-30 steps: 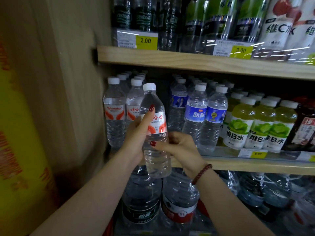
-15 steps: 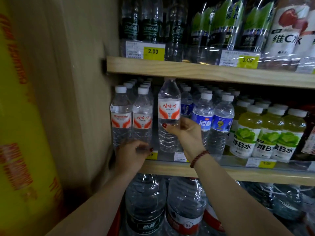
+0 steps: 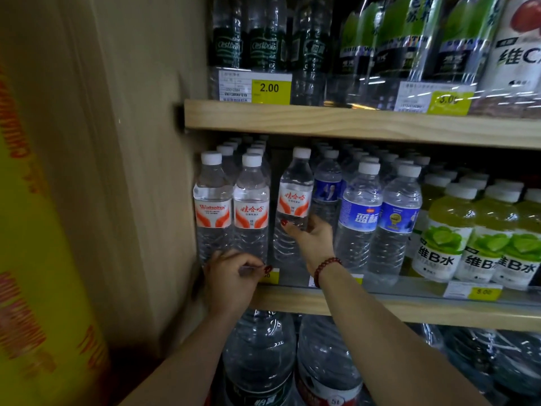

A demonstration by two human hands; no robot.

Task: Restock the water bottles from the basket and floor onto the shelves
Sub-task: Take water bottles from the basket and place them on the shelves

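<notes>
A clear water bottle (image 3: pixel 295 189) with a red-and-white label and white cap stands upright on the middle shelf (image 3: pixel 380 303), set back in the third row from the left. My right hand (image 3: pixel 311 240) grips its lower body just under the label. Two matching red-label bottles (image 3: pixel 231 206) stand at the shelf's front left. My left hand (image 3: pixel 232 278) rests curled on the shelf's front edge below them, fingertips pinched at the price strip, holding no bottle. Neither the basket nor the floor is in view.
Blue-label water bottles (image 3: pixel 377 215) and green vitamin-drink bottles (image 3: pixel 474 238) fill the shelf to the right. The upper shelf (image 3: pixel 351 121) holds dark-label bottles and price tags (image 3: pixel 270 87). Large water jugs (image 3: pixel 260 358) stand below. A wooden side panel (image 3: pixel 140 171) closes off the left.
Both hands held the bottle in front of the shelf a second ago. The left hand let go and dropped to the shelf edge; the right hand pushed the bottle back into its row.
</notes>
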